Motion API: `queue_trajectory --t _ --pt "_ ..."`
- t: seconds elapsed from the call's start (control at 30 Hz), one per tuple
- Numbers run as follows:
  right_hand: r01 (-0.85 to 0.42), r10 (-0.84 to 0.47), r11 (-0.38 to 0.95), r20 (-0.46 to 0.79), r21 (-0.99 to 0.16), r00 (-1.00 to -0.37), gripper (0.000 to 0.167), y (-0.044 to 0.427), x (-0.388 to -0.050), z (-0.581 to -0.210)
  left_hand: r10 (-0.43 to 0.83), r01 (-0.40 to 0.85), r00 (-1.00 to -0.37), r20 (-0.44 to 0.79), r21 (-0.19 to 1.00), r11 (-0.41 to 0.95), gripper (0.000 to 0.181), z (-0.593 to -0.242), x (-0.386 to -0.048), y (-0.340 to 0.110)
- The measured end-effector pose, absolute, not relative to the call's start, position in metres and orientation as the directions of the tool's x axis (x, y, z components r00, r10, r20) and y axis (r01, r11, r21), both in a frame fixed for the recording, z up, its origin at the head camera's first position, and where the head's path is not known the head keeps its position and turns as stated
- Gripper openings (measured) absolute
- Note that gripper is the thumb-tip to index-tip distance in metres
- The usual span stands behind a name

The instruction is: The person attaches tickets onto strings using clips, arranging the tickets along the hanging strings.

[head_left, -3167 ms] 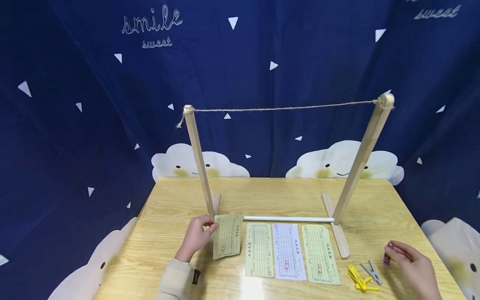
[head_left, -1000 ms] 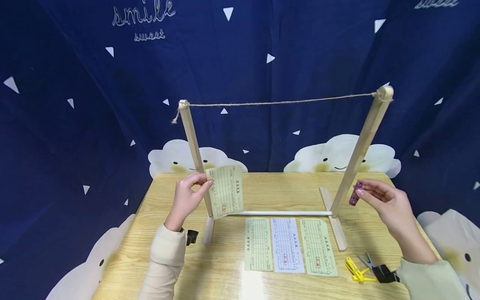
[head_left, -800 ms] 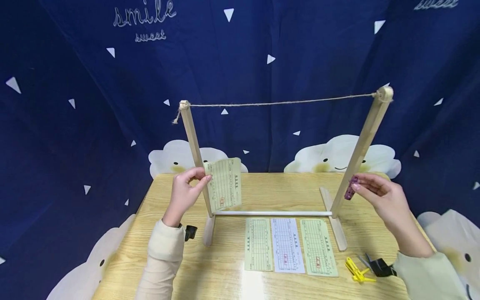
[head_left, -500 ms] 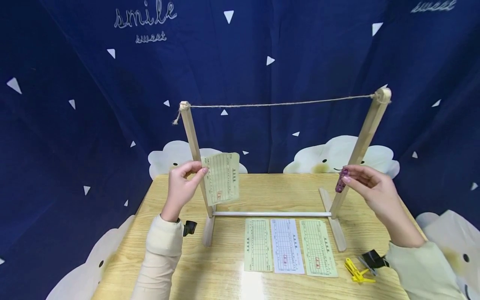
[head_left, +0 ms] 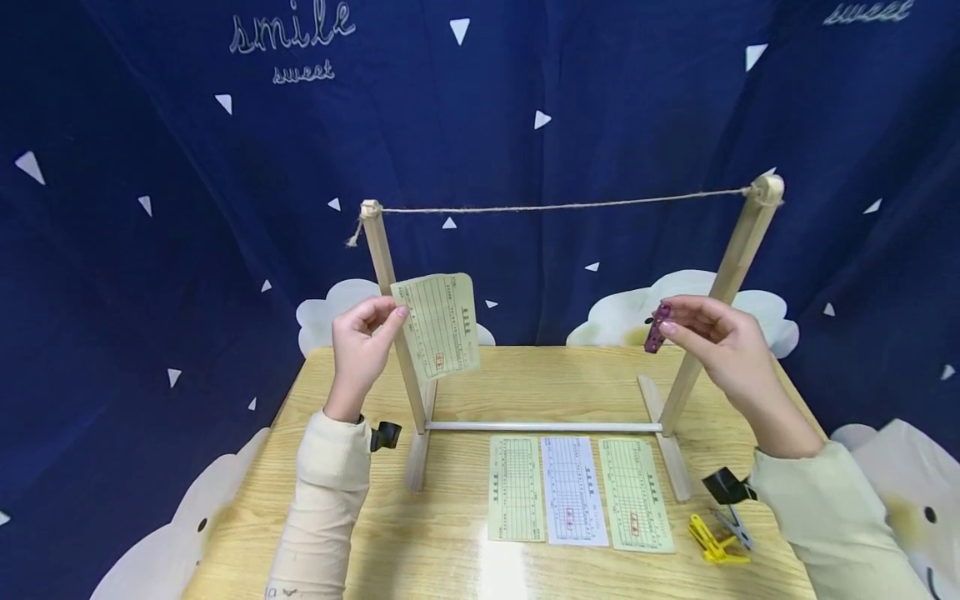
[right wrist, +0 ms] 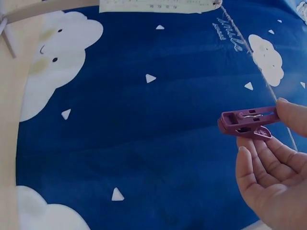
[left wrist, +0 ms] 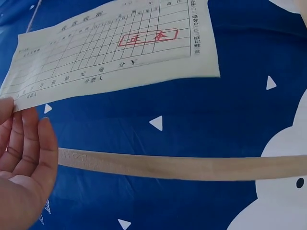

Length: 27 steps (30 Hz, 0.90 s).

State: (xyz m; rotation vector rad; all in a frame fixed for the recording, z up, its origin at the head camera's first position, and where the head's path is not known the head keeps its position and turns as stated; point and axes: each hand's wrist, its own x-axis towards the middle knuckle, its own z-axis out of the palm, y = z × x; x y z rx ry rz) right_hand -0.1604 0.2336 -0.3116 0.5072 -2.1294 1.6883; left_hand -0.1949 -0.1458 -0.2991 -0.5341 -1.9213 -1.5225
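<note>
Left hand (head_left: 363, 346), between 8 and 9 o'clock of head-view centre: thumb and fingers pinch the edge of a thin, slightly bowed, red-stamped yellowish receipt slip (head_left: 437, 325), below the fibrous twine (head_left: 517, 209). Right hand (head_left: 716, 346), 3 o'clock: thumb and fingertips pinch a purple plastic clothespin (head_left: 657, 328). Wood-grain table (head_left: 420, 533): three flat rectangular slips (head_left: 576, 492), 5 o'clock; yellow clothespins (head_left: 708, 540), 4–5 o'clock.

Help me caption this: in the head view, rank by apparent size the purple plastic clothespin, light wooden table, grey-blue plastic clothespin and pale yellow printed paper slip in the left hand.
Light wooden table
Pale yellow printed paper slip
Purple plastic clothespin and grey-blue plastic clothespin: too alike to rank
</note>
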Motion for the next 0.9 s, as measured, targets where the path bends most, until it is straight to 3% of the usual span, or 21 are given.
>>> queue_trajectory --t 0.53,0.9 --pt "-0.543 -0.153 0.106 0.526 -0.833 -0.836 0.023 0.206 -0.175 -0.264 -0.120 0.689 -0.686 0.718 0.693 0.210 0.008 -0.282 -0.202 -0.140" --pt "-0.581 -0.171 0.052 0.566 -0.812 -0.806 0.025 0.185 -0.181 -0.232 -0.195 0.718 -0.655 0.730 0.682 0.144 0.012 -0.289 -0.229 -0.145"
